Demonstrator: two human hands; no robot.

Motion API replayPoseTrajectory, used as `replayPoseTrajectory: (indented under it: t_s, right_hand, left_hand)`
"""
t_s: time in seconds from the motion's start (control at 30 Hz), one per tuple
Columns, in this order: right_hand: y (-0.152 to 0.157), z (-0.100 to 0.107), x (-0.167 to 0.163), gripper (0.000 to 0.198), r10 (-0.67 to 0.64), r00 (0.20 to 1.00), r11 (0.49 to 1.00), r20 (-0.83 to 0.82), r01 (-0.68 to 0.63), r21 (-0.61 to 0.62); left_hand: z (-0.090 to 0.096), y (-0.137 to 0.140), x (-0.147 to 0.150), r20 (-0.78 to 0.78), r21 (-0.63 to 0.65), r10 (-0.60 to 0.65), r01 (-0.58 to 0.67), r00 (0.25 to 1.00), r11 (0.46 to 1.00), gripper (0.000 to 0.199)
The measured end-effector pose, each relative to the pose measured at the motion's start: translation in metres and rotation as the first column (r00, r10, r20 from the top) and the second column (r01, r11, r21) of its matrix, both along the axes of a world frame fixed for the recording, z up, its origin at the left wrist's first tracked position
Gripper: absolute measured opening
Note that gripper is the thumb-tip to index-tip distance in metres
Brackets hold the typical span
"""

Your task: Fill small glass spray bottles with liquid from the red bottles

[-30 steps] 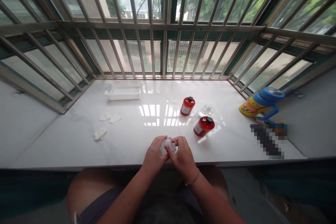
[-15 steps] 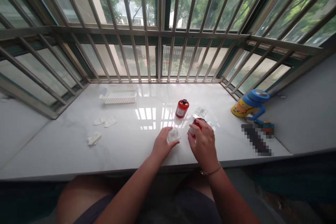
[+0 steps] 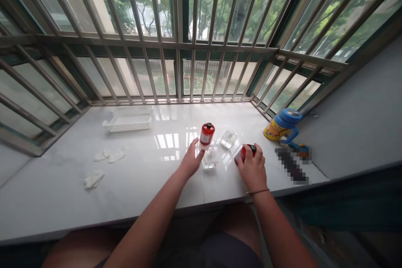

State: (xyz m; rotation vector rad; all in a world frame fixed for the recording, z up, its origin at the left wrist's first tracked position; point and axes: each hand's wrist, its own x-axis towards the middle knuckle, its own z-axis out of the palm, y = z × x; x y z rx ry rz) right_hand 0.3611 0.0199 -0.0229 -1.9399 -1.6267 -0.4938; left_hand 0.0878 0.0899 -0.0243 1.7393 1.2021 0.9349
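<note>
My right hand (image 3: 253, 169) is wrapped round a red bottle (image 3: 242, 153) with a dark cap, which leans over at the counter's right part. With thumb and fingers apart, my left hand (image 3: 191, 161) is beside a second red bottle (image 3: 205, 135), which stands upright with a black cap and a pale label. Whether the fingertips touch that bottle I cannot tell. Just in front of it, by my left thumb, sits a small clear glass-like container (image 3: 210, 160). Another clear container (image 3: 228, 139) lies between the upright bottle and my right hand.
A white plastic basket (image 3: 128, 123) stands at the back left of the white counter (image 3: 141, 176). Several crumpled white pieces (image 3: 93, 179) lie at the left. A blue and yellow mug (image 3: 281, 125) and a blurred-out dark object (image 3: 292, 165) are at the right. Metal bars (image 3: 201, 46) line the window.
My left hand has let go of the clear container and moved forward to the upright red bottle. My right hand has shifted right with its red bottle, now more tilted. The view has turned slightly.
</note>
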Motion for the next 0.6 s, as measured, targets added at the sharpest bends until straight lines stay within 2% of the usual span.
replayPoseTrajectory:
  t_s: [0.1, 0.27, 0.33, 0.47, 0.6]
  right_hand:
    - [0.007, -0.007, 0.019, 0.054, -0.029, 0.999, 1.000, -0.025, 0.029, -0.003]
    - [0.028, -0.011, 0.031, 0.055, -0.020, 0.993, 1.000, -0.118, 0.018, -0.017]
    - [0.037, -0.012, 0.031, 0.056, -0.019, 0.991, 1.000, -0.130, 0.016, -0.020]
    - [0.055, -0.015, 0.029, 0.058, -0.014, 0.989, 0.999, -0.145, 0.009, -0.035]
    - [0.076, -0.016, 0.024, 0.059, 0.006, 0.985, 0.998, -0.173, -0.017, -0.057]
  left_hand:
    - [0.011, 0.028, -0.001, 0.000, 0.009, 0.064, -0.064, 0.998, 0.998, 0.076]
    - [0.027, 0.075, 0.024, -0.012, 0.034, 0.040, -0.040, 0.999, 0.999, 0.101]
    - [0.029, 0.087, 0.034, -0.011, 0.031, 0.030, -0.029, 0.999, 0.999, 0.105]
    - [0.027, 0.098, 0.038, 0.006, 0.032, 0.038, -0.038, 0.999, 0.999, 0.083]
    - [0.021, 0.090, 0.005, 0.044, 0.046, 0.141, -0.143, 0.989, 0.989, 0.075]
